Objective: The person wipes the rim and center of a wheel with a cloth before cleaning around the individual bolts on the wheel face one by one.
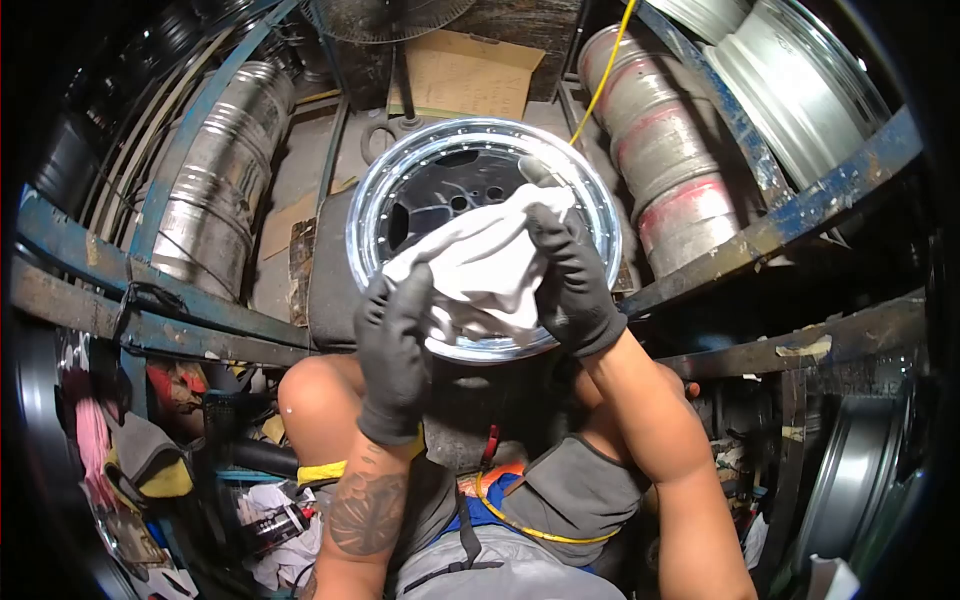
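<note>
A white cloth (480,262) is stretched between my two gloved hands, over a wheel rim (357,230) with a polished chrome lip and a black face. My left hand (394,335), in a dark grey glove, pinches the cloth's left end near the rim's lower left edge. At the opposite end my right hand (575,275), gloved alike, grips the cloth with thumb and fingers closed on it. Folds of the cloth hide the lower right part of the black face. The rim lies in front of my knees.
Stacked silver rims stand in racks on the left (215,175) and right (665,150). Blue metal rails (760,245) run along both sides. Cardboard (475,75) lies beyond the rim, near a fan (385,15). A yellow cord (605,75) hangs at the back.
</note>
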Available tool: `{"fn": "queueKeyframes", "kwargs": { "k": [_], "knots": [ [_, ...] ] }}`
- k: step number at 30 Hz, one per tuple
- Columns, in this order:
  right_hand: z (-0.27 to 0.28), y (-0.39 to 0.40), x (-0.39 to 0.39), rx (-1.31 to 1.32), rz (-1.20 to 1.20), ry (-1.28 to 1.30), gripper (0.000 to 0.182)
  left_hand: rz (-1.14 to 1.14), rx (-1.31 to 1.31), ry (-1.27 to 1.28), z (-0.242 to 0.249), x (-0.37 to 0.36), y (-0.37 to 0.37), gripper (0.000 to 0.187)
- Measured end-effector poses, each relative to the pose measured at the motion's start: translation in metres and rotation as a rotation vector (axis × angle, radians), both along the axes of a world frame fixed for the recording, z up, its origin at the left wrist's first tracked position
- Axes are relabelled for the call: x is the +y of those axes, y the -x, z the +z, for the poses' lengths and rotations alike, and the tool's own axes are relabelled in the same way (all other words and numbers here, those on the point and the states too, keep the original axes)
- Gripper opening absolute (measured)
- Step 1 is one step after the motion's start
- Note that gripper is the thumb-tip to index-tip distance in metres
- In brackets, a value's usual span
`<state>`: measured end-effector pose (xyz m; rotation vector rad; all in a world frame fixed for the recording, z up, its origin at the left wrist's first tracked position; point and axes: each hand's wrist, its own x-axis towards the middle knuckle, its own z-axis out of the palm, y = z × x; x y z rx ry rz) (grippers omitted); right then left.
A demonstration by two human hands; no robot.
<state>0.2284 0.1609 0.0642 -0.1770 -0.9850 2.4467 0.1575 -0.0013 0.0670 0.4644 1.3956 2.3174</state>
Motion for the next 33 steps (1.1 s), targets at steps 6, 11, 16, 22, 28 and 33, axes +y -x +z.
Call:
{"fn": "queueKeyframes", "kwargs": {
  "k": [6, 11, 16, 22, 28, 33],
  "knots": [
    [0.018, -0.015, 0.003, -0.296, 0.197, -0.661, 0.030, -0.095, 0.010, 0.176, -0.006, -0.022, -0.005, 0.026],
    [0.005, -0.015, -0.001, -0.388, 0.238, -0.977, 0.028, -0.215, 0.106, 0.310, -0.032, -0.046, 0.001, 0.029],
    [-0.027, -0.025, -0.002, -0.328, 0.324, -0.756, 0.027, 0.178, 0.214, 0.168, -0.065, -0.032, -0.001, 0.029],
    [0.002, -0.006, -0.013, -0.328, 0.331, -0.731, 0.042, 0.169, 0.228, 0.282, -0.078, -0.042, -0.002, 0.029],
    [-0.005, 0.003, -0.012, -0.327, 0.277, -0.799, 0.045, 0.045, 0.344, 0.419, -0.096, -0.058, 0.009, 0.079],
    [0.006, -0.001, -0.025, -0.201, 0.176, -0.754, 0.037, 0.071, 0.792, 0.515, -0.103, -0.067, 0.006, 0.079]
  ]
}}
